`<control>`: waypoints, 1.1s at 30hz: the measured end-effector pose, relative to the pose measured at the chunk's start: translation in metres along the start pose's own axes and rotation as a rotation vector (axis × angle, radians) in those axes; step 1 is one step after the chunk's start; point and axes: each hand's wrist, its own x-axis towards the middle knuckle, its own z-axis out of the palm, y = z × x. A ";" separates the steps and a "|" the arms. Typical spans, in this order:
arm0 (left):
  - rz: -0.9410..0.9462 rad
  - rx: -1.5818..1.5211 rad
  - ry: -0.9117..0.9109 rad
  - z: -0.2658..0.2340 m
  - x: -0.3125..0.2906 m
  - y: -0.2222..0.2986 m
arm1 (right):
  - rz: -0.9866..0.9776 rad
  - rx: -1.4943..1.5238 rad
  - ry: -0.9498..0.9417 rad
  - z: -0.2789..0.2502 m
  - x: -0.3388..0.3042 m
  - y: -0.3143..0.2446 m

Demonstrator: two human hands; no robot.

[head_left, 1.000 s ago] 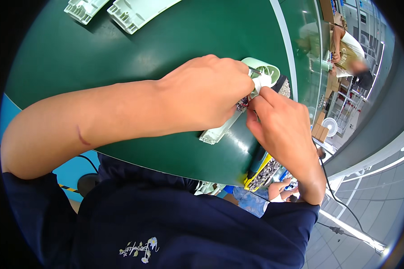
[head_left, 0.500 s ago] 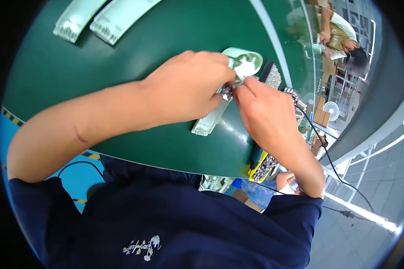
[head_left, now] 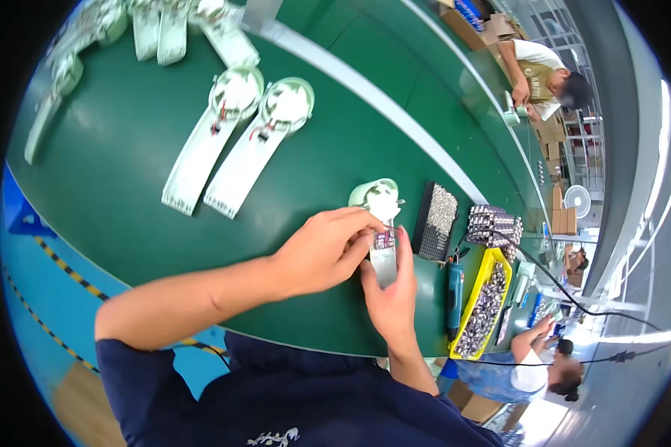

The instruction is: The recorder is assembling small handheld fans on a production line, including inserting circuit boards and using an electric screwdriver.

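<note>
A pale green handheld fan housing (head_left: 384, 274) lies on the green table in front of me, its round head holding a white fan wheel (head_left: 381, 203) and pointing away. Across its handle sits a small circuit board (head_left: 384, 240) with a thin red wire beside it. My left hand (head_left: 328, 249) comes in from the left, thumb and forefinger pinched at the wire above the board. From the near side my right hand (head_left: 394, 298) grips the handle, thumb on one side and fingers on the other. The exact pinch point is too small to make out.
Two similar fan housings (head_left: 190, 167) lie to the left, more at the far left. To the right are a black tray of small metal parts (head_left: 436, 220), a stack of circuit boards (head_left: 493, 227), a teal electric screwdriver (head_left: 455, 294) and a yellow bin (head_left: 481, 305). Co-workers sit beyond.
The view has shifted, bringing more housings and the yellow bin into sight. My right hand has gone from fingering near the fan head to holding the handle; my left stays at the board.
</note>
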 end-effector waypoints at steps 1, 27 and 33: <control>0.024 0.024 -0.017 -0.002 0.001 0.005 | -0.059 0.005 0.058 0.000 0.005 0.009; -0.134 0.172 -0.020 -0.017 0.011 0.008 | 0.058 -0.095 0.256 -0.065 0.489 0.072; -0.027 0.167 -0.073 -0.003 0.028 0.005 | 0.089 -0.281 0.411 -0.109 0.476 0.112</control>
